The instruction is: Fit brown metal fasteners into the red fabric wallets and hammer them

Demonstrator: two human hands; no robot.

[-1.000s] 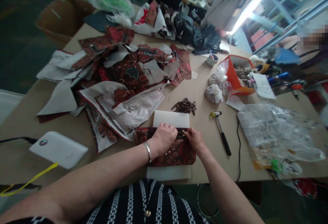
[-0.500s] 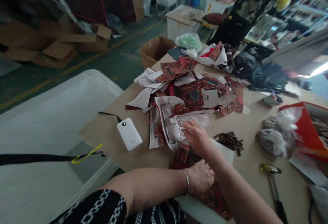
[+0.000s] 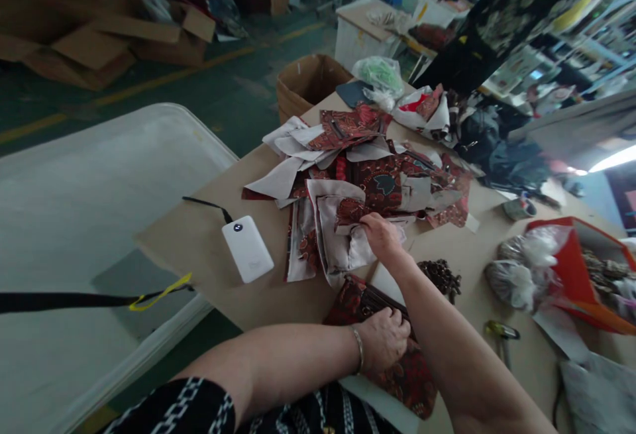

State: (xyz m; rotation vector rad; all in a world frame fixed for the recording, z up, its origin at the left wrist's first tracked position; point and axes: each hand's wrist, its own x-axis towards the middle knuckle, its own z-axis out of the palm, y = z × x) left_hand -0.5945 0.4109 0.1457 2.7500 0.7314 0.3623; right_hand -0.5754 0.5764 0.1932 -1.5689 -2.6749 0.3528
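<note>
My right hand (image 3: 382,238) pinches the edge of a patterned red-brown fabric piece (image 3: 354,211) with a pale lining, on the pile on the table. Below it, my left hand (image 3: 385,340), with a bracelet at the wrist, rests on a red-brown fabric panel (image 3: 415,378) that has a dark zipper (image 3: 375,299) near its upper edge. The left fingers are slightly bent and lie over the panel. Part of this panel is hidden by my hand and right forearm. A small heap of dark brown metal-like pieces (image 3: 440,276) lies right of my right forearm.
A white power bank (image 3: 247,248) with a cord lies at left. To the right are a hammer (image 3: 503,332), plastic bags of small parts (image 3: 514,278) and a red-orange box (image 3: 561,268). A brown bin (image 3: 293,93) stands beyond the table; a white cart (image 3: 99,222) is at left.
My right hand has moved slightly up the pile and now pinches a patterned piece's edge. My left hand stays on the zippered panel. The camera view has shifted a little.
</note>
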